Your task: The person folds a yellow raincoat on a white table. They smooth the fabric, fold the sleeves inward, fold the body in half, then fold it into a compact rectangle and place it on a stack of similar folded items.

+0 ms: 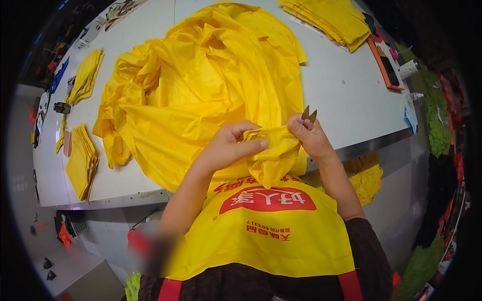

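A large crumpled yellow garment (pixel 201 95) of thin fabric spreads over the table, and one end hangs toward me over its near edge. My left hand (pixel 228 145) is closed on a hemmed edge of that end, thumb lying across the cloth. At the other side of the same edge, my right hand (pixel 311 138) pinches the fabric between thumb and fingers. Small thread snips (pixel 310 115) are also held in my right hand, their two blades apart and pointing up and away. The hem stretches between both hands, close above my yellow apron (pixel 281 251).
The pale table (pixel 346 100) curves around in front. Folded yellow pieces (pixel 331 20) lie stacked at the far right, with more yellow stacks (pixel 83 165) at the left. An orange tray (pixel 385 62) holds a dark phone-like object. Yellow cloth (pixel 366 183) hangs below the right edge.
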`<state>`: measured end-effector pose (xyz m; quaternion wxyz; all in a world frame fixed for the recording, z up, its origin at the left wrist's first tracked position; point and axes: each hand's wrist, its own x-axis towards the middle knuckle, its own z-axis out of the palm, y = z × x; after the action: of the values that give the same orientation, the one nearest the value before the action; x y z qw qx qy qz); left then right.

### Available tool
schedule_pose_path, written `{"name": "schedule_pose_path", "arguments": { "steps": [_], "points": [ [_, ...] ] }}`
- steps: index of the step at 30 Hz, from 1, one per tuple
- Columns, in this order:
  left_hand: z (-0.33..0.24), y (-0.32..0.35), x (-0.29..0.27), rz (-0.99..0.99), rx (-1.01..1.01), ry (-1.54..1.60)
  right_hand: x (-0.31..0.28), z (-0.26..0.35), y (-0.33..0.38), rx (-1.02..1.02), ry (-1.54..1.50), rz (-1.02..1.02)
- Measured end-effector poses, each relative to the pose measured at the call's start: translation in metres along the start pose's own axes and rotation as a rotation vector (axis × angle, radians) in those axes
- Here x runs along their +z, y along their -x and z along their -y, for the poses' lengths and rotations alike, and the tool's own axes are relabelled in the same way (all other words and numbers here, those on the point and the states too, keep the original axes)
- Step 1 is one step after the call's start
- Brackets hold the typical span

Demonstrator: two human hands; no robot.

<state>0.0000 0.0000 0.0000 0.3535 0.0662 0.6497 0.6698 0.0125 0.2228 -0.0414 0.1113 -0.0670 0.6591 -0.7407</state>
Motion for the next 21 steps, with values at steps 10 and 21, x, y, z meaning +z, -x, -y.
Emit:
{"name": "schedule_pose_path", "arguments": {
  "steps": [10,21],
  "points": [
    [0.004,-0.01,0.013,-0.056,0.194,-0.154,0.002,0.01,-0.004,-0.397,0.548,-0.225],
    [0.006,-0.006,0.027,-0.103,0.02,0.128,0.009,0.024,0.025,-0.074,0.46,-0.121]
  ]
}}
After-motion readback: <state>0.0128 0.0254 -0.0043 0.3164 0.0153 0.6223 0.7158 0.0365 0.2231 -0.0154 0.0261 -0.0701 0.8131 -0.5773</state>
